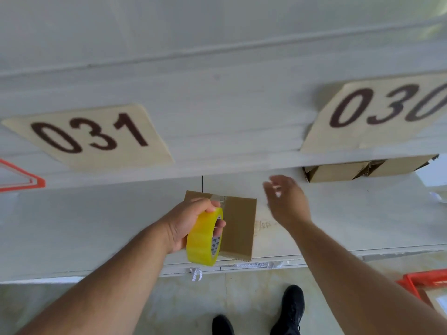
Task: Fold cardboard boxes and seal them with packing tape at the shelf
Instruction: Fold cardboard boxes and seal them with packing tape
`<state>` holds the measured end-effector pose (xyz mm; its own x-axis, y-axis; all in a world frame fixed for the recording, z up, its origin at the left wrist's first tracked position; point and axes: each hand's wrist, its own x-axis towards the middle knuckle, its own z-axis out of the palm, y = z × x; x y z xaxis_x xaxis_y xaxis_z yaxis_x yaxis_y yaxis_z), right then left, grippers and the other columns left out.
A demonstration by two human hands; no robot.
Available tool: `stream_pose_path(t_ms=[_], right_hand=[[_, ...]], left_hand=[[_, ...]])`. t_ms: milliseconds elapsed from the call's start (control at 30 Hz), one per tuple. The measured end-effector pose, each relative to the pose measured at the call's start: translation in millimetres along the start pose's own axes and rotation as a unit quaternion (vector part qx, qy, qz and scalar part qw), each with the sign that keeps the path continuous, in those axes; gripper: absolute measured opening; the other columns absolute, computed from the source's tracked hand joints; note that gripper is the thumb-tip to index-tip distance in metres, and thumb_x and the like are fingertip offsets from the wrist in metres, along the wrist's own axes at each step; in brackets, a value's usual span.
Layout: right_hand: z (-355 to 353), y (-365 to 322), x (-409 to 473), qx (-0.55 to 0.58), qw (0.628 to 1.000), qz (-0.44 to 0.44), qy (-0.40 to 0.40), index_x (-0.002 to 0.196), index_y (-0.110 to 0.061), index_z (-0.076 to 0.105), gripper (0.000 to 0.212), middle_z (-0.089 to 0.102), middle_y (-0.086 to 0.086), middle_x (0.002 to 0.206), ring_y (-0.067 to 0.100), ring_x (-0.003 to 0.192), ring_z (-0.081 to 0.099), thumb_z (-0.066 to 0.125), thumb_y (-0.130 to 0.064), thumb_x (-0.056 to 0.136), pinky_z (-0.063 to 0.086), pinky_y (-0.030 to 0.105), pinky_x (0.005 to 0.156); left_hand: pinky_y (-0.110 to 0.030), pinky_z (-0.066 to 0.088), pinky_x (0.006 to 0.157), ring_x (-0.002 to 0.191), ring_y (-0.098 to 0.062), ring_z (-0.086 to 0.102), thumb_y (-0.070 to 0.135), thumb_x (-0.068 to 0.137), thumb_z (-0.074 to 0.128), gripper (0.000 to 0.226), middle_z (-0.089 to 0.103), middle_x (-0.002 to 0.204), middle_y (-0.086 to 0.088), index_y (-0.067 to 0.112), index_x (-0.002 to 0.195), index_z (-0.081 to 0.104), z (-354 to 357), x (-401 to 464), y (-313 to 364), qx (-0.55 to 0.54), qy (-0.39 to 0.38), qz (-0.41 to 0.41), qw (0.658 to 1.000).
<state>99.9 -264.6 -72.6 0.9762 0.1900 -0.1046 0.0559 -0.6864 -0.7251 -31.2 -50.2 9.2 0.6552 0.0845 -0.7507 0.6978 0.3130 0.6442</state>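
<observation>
My left hand (187, 224) grips a yellow roll of packing tape (204, 239), held just in front of a small brown cardboard box (239, 226). The box lies on the white shelf board (96, 226) near its front edge, with a strip of clear tape across its top left. My right hand (286, 201) hovers blurred above the shelf to the right of the box, fingers loosely spread and holding nothing.
Cardboard boxes (362, 169) sit further back on the shelf at the right, under the upper board. Paper labels 031 (89, 135) and 030 (387, 110) hang on that board. An orange frame (425, 281) lies at the lower right. My black shoes (290, 310) stand on the floor.
</observation>
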Motion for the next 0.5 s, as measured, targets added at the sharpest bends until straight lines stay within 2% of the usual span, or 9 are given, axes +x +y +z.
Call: stream_pose_path(t_ms=[33,67,133,167,267,333,400,467,500], right_hand=[[7.8,-24.5,4.7,0.068,0.995,0.002,-0.072,0.126,-0.028,0.069,0.034,0.072,-0.009,0.11,0.01,0.1,0.067,0.064,-0.047,0.099,0.05,0.026,0.086],[18.9,-45.5,8.3,0.089,0.983,0.008,-0.159,0.126,-0.031,0.069,0.035,0.074,-0.013,0.109,0.008,0.098,0.068,0.067,-0.05,0.097,0.052,0.026,0.088],[46.0,-70.8,10.6,0.017,0.96,-0.022,-0.279,0.128,-0.036,0.068,0.039,0.073,-0.014,0.115,0.01,0.103,0.068,0.066,-0.056,0.095,0.054,0.032,0.096],[56.4,-75.6,11.4,-0.061,0.951,-0.055,-0.298,0.124,-0.037,0.07,0.035,0.073,-0.013,0.116,0.013,0.105,0.068,0.062,-0.057,0.095,0.055,0.035,0.095],[69.3,-73.8,13.1,-0.266,0.913,-0.155,-0.266,0.11,-0.038,0.072,0.021,0.072,-0.007,0.108,0.023,0.104,0.068,0.057,-0.042,0.095,0.055,0.035,0.081],[72.6,-69.1,13.8,-0.299,0.904,-0.172,-0.255,0.111,-0.038,0.07,0.022,0.072,-0.005,0.111,0.025,0.107,0.068,0.058,-0.037,0.093,0.055,0.035,0.082],[75.4,-66.1,19.6,-0.291,0.907,-0.155,-0.261,0.111,-0.037,0.071,0.026,0.072,-0.006,0.108,0.023,0.103,0.067,0.053,-0.05,0.097,0.056,0.036,0.084],[73.9,-61.6,25.2,-0.263,0.912,-0.131,-0.287,0.097,-0.03,0.071,0.054,0.07,-0.007,0.092,0.022,0.092,0.065,0.036,-0.071,0.1,0.051,0.036,0.079],[70.6,-59.5,24.7,-0.259,0.909,-0.134,-0.299,0.093,-0.027,0.068,0.062,0.067,-0.006,0.087,0.023,0.09,0.063,0.028,-0.074,0.101,0.048,0.036,0.077]], left_hand=[[-0.033,0.061,0.066,0.072,-0.029,0.07,0.016,0.095,0.058,0.036,0.071,0.092,-0.024,0.004,0.129,0.059,1.3,-0.3,0.3,-0.001,0.003,0.0,1.0],[-0.032,0.06,0.065,0.071,-0.028,0.07,0.014,0.097,0.056,0.032,0.071,0.091,-0.023,0.005,0.127,0.06,3.0,-0.2,0.3,-0.004,0.004,0.001,1.0],[-0.032,0.058,0.068,0.072,-0.025,0.071,0.012,0.099,0.052,0.026,0.069,0.089,-0.021,0.007,0.121,0.063,4.3,0.4,0.1,-0.003,0.005,0.01,1.0],[-0.034,0.056,0.073,0.074,-0.026,0.07,0.013,0.098,0.052,0.025,0.069,0.089,-0.02,0.008,0.12,0.065,4.9,1.1,-0.3,0.002,0.007,0.017,1.0],[-0.039,0.055,0.08,0.081,-0.03,0.067,0.012,0.097,0.054,0.028,0.07,0.091,-0.022,0.008,0.12,0.068,4.2,2.7,0.1,0.009,0.027,0.045,0.999],[-0.037,0.058,0.077,0.082,-0.029,0.069,0.011,0.097,0.054,0.028,0.071,0.096,-0.022,0.008,0.12,0.069,2.2,0.0,1.2,0.007,0.027,0.065,0.997],[-0.038,0.059,0.079,0.082,-0.029,0.069,0.012,0.097,0.053,0.027,0.07,0.097,-0.024,0.01,0.118,0.07,-5.3,-7.2,-2.7,-0.017,0.023,0.066,0.997],[-0.039,0.056,0.081,0.08,-0.028,0.068,0.013,0.097,0.054,0.025,0.068,0.093,-0.023,0.012,0.114,0.071,-16.8,-17.9,-13.2,-0.062,0.033,0.061,0.996],[-0.04,0.055,0.084,0.08,-0.029,0.067,0.013,0.096,0.054,0.024,0.067,0.093,-0.023,0.013,0.112,0.072,-24.0,-23.6,-20.1,-0.079,0.04,0.059,0.994]])
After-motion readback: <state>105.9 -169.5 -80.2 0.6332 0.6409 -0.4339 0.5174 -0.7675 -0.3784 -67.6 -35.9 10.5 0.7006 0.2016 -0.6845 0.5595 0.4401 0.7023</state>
